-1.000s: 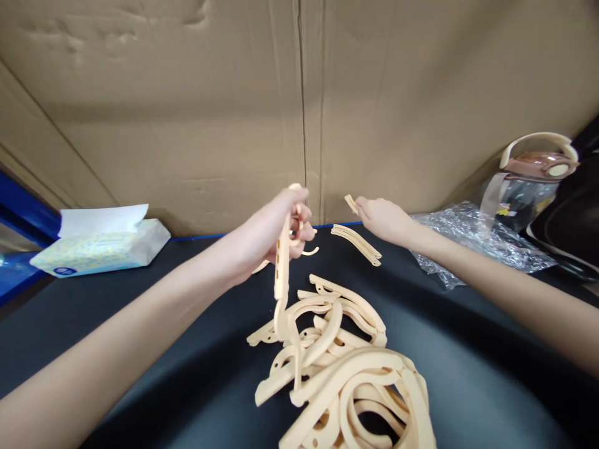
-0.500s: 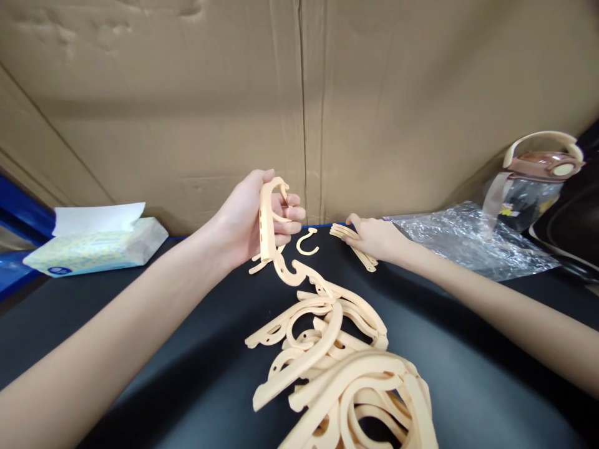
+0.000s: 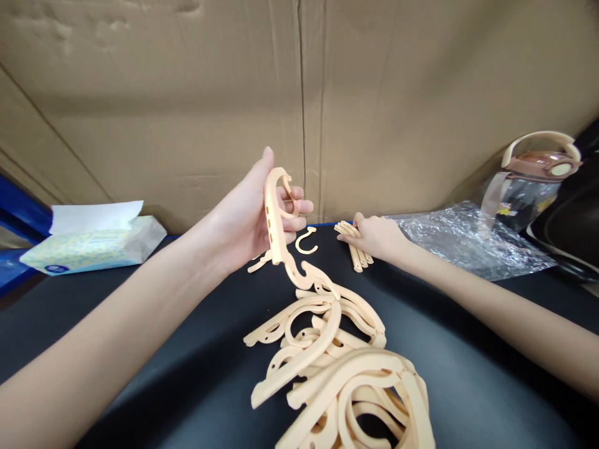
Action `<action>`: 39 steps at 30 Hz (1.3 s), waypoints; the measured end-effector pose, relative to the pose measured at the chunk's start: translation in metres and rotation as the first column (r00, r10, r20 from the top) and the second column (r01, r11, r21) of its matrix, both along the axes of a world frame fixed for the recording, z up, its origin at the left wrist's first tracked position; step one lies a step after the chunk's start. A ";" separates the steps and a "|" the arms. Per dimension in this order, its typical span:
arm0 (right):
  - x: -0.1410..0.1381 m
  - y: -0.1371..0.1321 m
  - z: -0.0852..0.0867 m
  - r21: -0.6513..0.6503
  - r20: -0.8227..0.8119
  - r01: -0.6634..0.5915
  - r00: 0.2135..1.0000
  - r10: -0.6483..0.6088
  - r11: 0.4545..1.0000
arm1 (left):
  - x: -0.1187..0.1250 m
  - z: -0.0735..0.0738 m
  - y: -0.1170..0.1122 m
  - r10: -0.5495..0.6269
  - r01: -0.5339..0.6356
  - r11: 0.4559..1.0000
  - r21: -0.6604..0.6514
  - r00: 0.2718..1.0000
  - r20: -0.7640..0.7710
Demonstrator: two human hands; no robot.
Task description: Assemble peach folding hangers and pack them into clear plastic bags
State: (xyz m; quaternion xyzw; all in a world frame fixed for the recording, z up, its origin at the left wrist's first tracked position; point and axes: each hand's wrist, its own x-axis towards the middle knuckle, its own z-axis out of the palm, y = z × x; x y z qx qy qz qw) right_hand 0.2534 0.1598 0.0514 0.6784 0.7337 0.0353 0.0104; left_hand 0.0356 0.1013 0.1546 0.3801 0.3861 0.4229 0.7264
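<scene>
My left hand (image 3: 255, 215) is raised above the table with its thumb up, the other fingers loosely curled round a cream plastic hanger arm (image 3: 275, 218) with slots along its edge. My right hand (image 3: 381, 238) rests at the back of the table, thumb and fingers closed on a fanned bundle of thin hanger arms (image 3: 358, 249). Between the hands lies a loose hanger hook (image 3: 306, 242). Another cream piece (image 3: 259, 263) shows under my left hand, partly hidden. Toward me a heap of cream hanger pieces (image 3: 318, 349) lies overlapped.
At the left stands a tissue pack (image 3: 93, 249) with a sheet pulled up. Clear plastic wrap (image 3: 468, 240) lies at the right beside a bottle (image 3: 533, 193) with a handle and a black object (image 3: 571, 218). A cardboard wall (image 3: 210, 112) rises behind the black table (image 3: 187, 362).
My left thumb has lifted off the hanger arm, and that hand has shifted slightly up and right. The bundle under my right hand has turned and spread a little more.
</scene>
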 end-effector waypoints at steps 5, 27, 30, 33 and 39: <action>-0.002 0.003 -0.003 0.024 0.023 0.007 1.000 -0.008 1.000 | 0.000 -0.003 0.000 -0.011 0.011 1.000 -0.016 1.000 0.001; -0.028 -0.038 0.076 0.343 -0.921 -0.406 0.029 0.388 0.847 | 0.031 -0.010 0.015 0.308 0.021 0.736 0.677 0.880 -0.362; -0.028 -0.038 0.072 0.400 -0.885 -0.395 0.067 0.460 0.827 | 0.030 -0.020 0.019 0.320 0.034 0.745 0.666 0.858 -0.402; -0.026 -0.040 0.073 0.465 -0.809 -0.303 0.237 0.538 0.832 | 0.025 -0.027 0.022 0.359 0.021 0.740 0.672 0.833 -0.421; -0.017 -0.034 0.077 0.537 -0.343 -0.273 0.794 0.502 0.798 | 0.018 -0.030 0.021 0.315 0.088 0.775 0.626 0.805 -0.503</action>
